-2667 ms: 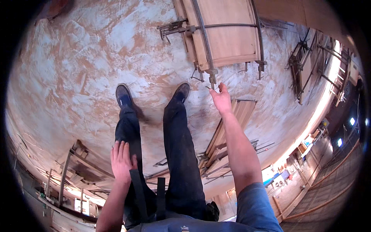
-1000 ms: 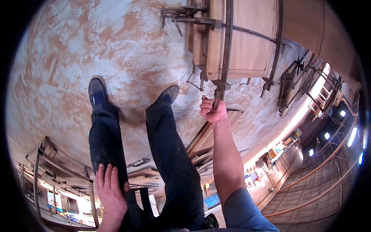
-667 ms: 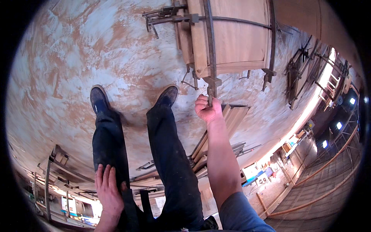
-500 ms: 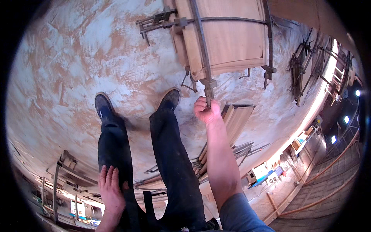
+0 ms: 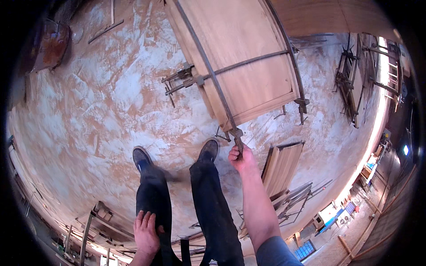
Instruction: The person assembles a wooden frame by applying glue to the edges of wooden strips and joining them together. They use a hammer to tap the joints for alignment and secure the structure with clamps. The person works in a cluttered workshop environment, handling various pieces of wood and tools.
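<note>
My right hand [image 5: 241, 158] is closed around the screw end of a long metal bar clamp [image 5: 206, 60]. That clamp runs along the left side of a pale wooden panel assembly [image 5: 254, 84]. A second bar clamp [image 5: 285, 39] lies along the panel's right side, and a crosswise clamp [image 5: 250, 61] spans its face, its screw end sticking out on the left. The fingers of my right hand hide the clamp's handle. Down at the left, my left hand [image 5: 146, 232] lies on my left leg, holding nothing, its fingers stretched out.
Stacked boards [image 5: 283, 165] lie on the floor right of my right arm, with loose metal clamps [image 5: 296, 200] below them. Another clamped frame [image 5: 349, 84] stands at the far right. A rusty reddish object [image 5: 52, 46] is at the far left. A wooden surface [image 5: 324, 17] borders the top.
My view has shifted, so the panel, clamps and my legs sit lower and more of the panel shows. My right hand keeps its grip on the clamp end; my left stays on my leg.
</note>
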Available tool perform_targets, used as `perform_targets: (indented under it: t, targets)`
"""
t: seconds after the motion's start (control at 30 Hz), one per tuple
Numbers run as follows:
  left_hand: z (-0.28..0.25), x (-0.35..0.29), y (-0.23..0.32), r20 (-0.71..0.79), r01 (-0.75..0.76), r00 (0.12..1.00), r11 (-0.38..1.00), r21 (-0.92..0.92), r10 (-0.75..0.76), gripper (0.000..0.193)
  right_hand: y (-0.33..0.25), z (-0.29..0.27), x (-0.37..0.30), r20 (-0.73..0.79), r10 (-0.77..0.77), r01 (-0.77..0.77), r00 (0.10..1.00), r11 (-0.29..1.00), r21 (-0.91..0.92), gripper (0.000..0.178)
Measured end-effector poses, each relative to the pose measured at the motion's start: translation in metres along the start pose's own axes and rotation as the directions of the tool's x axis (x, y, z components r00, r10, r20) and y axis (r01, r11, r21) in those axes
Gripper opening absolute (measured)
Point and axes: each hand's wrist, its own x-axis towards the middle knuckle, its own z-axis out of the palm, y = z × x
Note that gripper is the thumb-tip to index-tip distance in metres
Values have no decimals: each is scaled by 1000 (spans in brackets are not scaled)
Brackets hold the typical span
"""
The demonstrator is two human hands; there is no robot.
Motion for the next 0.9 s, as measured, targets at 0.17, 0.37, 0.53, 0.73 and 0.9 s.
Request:
perform_targets:
  t: [0.17,0.37,0.53,0.73,0.9]
  targets:
    - [-7,6,-1,33,-14,999,1000,8,13,53,4,-2,2,-45,-105,104,993,994,-38,20]
    - [-35,153,17,-168,-212,967,971,-112,192,68,4,-3,1,-19,-75,74,997,994,-79,24]
    - [-56,320,50,-444,-416,808,909,36,387,75,7,-4,4,-36,-99,99,994,995,18,27]
    - [-60,378,67,-484,-433,755,891,139,442,50,20,0,2,-103,-374,371,922,927,-43,25]
    - [-61,386,63,-465,-469,745,871,144,478,41,24,0,8,-132,-596,574,792,801,-172,25]
